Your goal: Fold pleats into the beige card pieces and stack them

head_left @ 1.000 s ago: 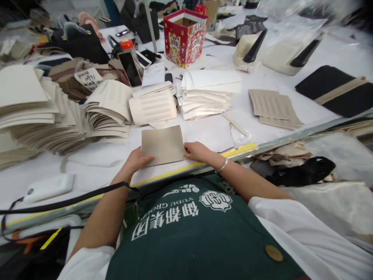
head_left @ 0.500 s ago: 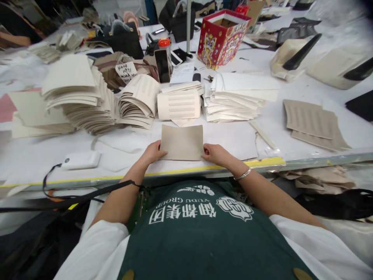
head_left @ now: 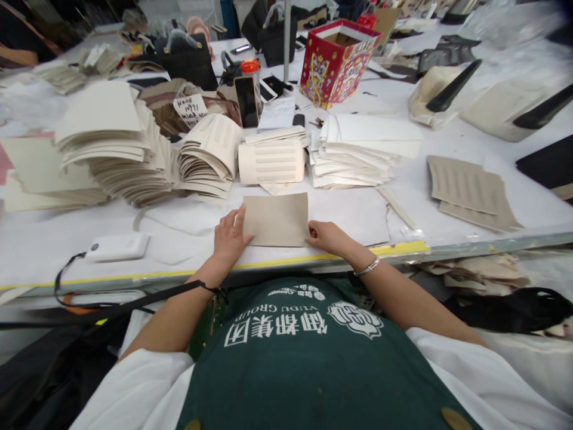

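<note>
A flat beige-grey rectangular panel [head_left: 276,221], leather-like or card-like, lies on the white tabletop in front of me. At its left edge is my left hand [head_left: 230,236], fingers spread, with the thumb by the lower corner and a fingertip against the edge higher up. My right hand [head_left: 329,237] is closed, pinching the panel's lower right corner between thumb and curled fingers. Just beyond the panel stand a curved cream stack with slot-like strips [head_left: 271,161] and another curved stack [head_left: 210,152] to its left.
A tall pile of cream sheets [head_left: 116,143] rises on the left, white sheets [head_left: 358,149] on the right. Two beige ribbed pieces [head_left: 470,191] lie farther right. A white power bank [head_left: 117,247] sits near the yellow-taped front edge [head_left: 380,251]. A red box [head_left: 338,63] stands behind.
My left hand has loosened its pinch on the lower left corner and spread its fingers up along the panel's left edge. My right hand keeps its pinch. The whole view has shifted slightly.
</note>
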Demonstrator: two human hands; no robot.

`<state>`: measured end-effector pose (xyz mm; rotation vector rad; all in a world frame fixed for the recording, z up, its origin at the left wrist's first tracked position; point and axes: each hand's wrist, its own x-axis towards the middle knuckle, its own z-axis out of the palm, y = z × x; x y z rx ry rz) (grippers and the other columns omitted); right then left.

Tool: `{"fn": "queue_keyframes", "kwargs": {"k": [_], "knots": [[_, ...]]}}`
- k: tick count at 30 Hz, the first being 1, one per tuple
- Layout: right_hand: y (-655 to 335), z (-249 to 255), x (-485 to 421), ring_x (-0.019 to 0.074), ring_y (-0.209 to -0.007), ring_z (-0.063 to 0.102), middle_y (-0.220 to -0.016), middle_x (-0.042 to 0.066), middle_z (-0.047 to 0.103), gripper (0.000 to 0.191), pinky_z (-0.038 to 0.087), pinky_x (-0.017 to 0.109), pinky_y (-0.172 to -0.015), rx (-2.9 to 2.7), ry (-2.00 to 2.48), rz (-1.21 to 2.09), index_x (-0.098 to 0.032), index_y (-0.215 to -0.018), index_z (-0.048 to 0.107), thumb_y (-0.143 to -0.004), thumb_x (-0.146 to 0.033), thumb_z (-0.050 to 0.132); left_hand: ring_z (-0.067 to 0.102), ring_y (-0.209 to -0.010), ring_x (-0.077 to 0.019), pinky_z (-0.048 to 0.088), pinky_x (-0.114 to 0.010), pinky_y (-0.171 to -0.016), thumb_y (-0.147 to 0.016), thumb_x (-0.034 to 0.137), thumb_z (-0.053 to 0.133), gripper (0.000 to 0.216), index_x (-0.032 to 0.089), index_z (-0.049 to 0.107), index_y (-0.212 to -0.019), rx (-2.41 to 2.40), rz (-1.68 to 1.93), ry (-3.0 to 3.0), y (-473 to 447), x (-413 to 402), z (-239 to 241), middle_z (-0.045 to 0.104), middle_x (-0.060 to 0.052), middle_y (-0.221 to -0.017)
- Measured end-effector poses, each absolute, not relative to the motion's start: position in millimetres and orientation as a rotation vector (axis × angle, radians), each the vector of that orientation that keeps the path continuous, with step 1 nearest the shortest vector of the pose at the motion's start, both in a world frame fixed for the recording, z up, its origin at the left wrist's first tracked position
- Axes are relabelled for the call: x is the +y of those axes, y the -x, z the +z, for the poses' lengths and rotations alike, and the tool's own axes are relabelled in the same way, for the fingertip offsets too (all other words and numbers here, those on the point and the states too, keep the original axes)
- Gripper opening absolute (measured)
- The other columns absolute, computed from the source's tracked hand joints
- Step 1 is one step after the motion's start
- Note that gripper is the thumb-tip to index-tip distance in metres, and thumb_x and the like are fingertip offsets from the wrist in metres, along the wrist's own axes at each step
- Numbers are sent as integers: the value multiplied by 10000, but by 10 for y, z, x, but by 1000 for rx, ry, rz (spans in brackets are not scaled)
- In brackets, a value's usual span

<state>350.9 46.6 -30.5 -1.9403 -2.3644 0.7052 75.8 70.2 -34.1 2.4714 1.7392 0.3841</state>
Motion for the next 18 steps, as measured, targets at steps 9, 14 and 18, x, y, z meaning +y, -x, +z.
{"fn": "queue_keyframes", "kwargs": {"k": [9, 14, 18], "knots": [[-3517, -322, 487, 152, -665, 563, -753, 40, 648, 100, 304, 220, -560, -2384, 1942, 691, -168, -792, 559, -750, -252, 523, 483, -903, -202, 389, -329, -791, -888, 155, 311, 412, 217, 422, -1280, 708, -179, -3098, -699, 698, -419, 549, -100, -1075], [-3515, -305, 490, 155, -673, 564, -766, 49, 652, 120, 304, 221, -560, -2385, 1950, 713, -163, -807, 570, -752, -258, 522, 465, -955, -219, 386, -349, -813, -882, 155, 326, 422, 191, 395, -1297, 595, -255, -3115, -687, 689, -298, 510, -116, -1165], [-3505, -277, 500, 162, -692, 571, -787, 61, 660, 139, 306, 224, -561, -2398, 1962, 717, -155, -815, 587, -745, -256, 522, 457, -988, -221, 384, -343, -840, -878, 157, 328, 383, 169, 463, -1236, 582, -143, -3065, -936, 644, -337, 510, -115, -1172]]}}
